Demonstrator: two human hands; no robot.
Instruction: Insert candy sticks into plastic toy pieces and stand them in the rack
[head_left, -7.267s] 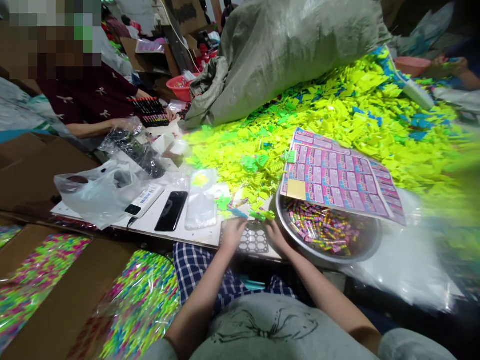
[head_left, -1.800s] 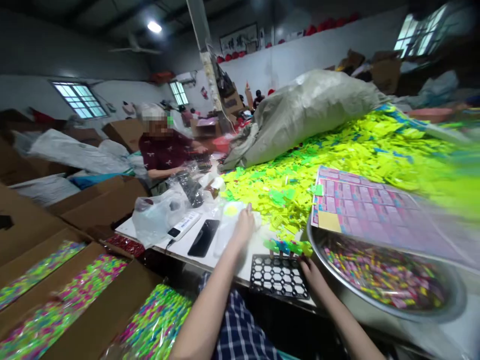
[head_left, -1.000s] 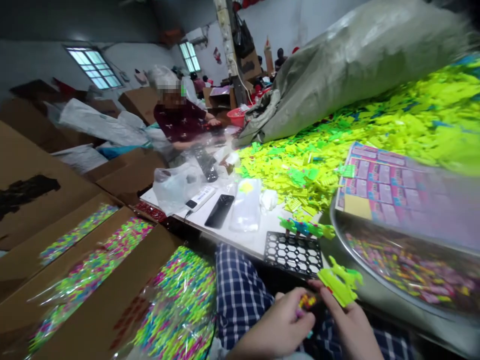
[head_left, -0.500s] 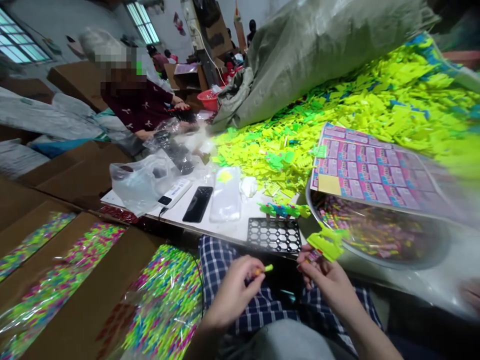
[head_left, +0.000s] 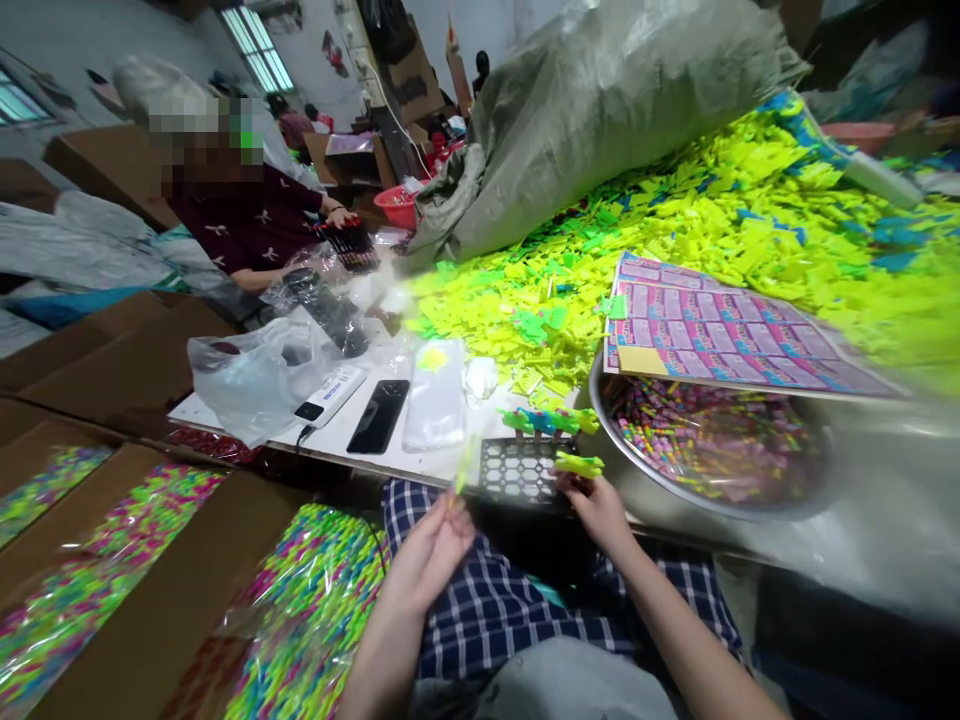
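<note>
My left hand (head_left: 442,540), in front of the table edge, pinches a thin yellow-green piece (head_left: 465,468), blurred by motion. My right hand (head_left: 596,505) is closed on a flat yellow-green plastic piece (head_left: 579,464) at the right end of a black rack (head_left: 514,468) with rows of holes. What lies under that piece between my fingers is hidden. Behind the rack's far edge, several green, blue and yellow pieces (head_left: 544,421) stand in a row. To the right, a metal bowl (head_left: 694,498) holds many small pink and yellow items, partly covered by printed sheets (head_left: 697,320).
A large heap of yellow-green pieces (head_left: 675,220) lies behind, under a grey sack (head_left: 570,110). A phone (head_left: 379,416), a white device (head_left: 330,396) and clear bags (head_left: 436,400) are at the left. Filled boxes (head_left: 150,600) stand lower left. A person (head_left: 247,215) sits across.
My right hand has moved left and up to the rack with its yellow-green piece. My left hand has moved slightly left and up; a longer yellow-green piece now shows at its fingertips.
</note>
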